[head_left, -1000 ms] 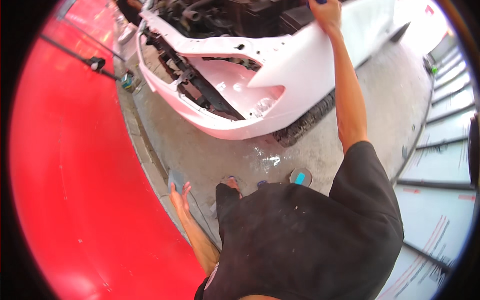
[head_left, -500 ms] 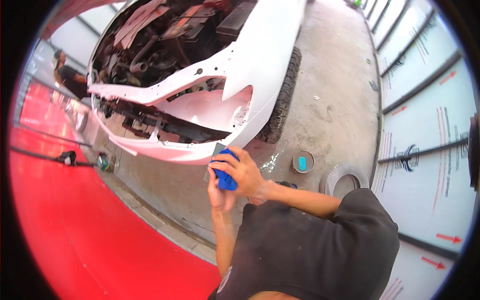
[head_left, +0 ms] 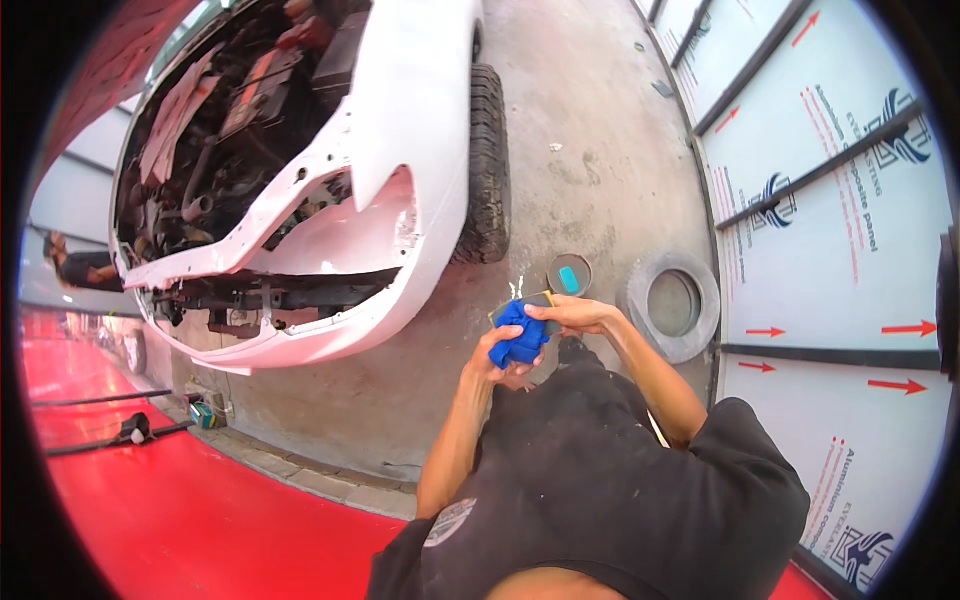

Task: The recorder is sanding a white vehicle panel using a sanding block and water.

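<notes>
Head view: your left hand (head_left: 492, 360) clasps a blue cloth (head_left: 522, 342); your right hand (head_left: 582, 315) pinches what may be a grey sheet (head_left: 540, 299); beyond that hand sits a tub (head_left: 572, 260).

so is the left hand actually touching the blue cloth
Touching: the head view shows the left hand with its thumb and fingers against the blue cloth, no gap between them.

Concrete floor (head_left: 600, 190) | round container (head_left: 572, 261) set down | grey tyre (head_left: 637, 305) laid flat nearby | car's black wheel (head_left: 487, 165) borne upright
</notes>
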`<state>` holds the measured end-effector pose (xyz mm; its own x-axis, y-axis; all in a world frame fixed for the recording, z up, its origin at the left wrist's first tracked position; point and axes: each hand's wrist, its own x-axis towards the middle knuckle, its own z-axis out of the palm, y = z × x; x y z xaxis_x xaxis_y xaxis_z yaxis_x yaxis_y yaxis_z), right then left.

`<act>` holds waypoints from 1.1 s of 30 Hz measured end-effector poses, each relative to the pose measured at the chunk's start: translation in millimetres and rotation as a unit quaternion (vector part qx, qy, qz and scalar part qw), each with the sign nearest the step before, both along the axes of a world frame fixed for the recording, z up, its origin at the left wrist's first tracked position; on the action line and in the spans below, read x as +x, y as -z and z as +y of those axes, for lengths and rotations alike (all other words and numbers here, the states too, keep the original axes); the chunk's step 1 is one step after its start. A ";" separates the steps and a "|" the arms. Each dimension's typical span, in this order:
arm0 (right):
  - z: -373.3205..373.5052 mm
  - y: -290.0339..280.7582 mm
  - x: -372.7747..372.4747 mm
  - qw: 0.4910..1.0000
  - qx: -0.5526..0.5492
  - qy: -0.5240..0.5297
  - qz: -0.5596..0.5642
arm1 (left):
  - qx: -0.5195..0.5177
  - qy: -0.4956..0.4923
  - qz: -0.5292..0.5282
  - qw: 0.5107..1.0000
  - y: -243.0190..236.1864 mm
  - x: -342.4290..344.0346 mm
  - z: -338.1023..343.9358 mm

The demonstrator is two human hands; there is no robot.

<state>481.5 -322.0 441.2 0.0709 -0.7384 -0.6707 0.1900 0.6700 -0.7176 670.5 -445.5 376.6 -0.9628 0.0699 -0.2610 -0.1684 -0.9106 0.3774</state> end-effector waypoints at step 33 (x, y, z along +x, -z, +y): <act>67.1 409.5 29.1 0.939 0.284 0.178 0.074 | -0.829 0.214 -0.130 0.500 620.3 -293.3 55.3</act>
